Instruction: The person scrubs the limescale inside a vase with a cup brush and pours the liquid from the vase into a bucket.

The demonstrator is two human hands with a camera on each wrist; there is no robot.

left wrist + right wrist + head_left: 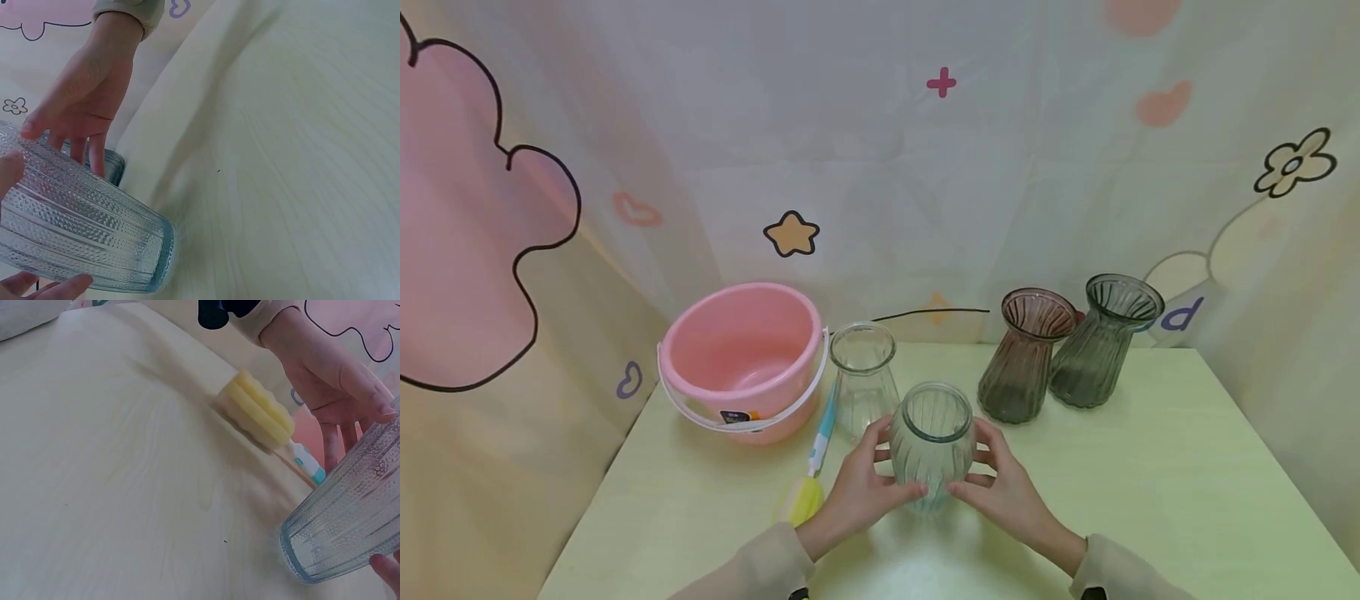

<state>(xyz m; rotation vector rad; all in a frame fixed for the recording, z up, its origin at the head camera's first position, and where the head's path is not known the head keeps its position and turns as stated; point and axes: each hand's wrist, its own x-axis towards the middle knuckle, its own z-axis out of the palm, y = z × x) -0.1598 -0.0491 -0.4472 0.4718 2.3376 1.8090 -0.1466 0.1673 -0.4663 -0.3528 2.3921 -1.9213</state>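
Observation:
A clear, ribbed glass vase (934, 458) is held between both hands near the front middle of the table, its open mouth up. My left hand (863, 487) grips its left side, the thumb across the front. From the right, my right hand (1006, 493) grips the other side in the same way. The wrist views show the vase's textured wall (81, 219) and thick base (297, 553); whether the base touches the table I cannot tell. Just behind the left hand stands another clear glass vase (857, 387), partly hidden.
A pink bucket (793, 421) with a white handle stands at the back left. A yellow sponge brush (802, 500) with a white and blue handle lies beside the left forearm. Back right, a brownish-pink vase (1018, 371) and a grey vase (1093, 358) stand before the curtain (880, 208).

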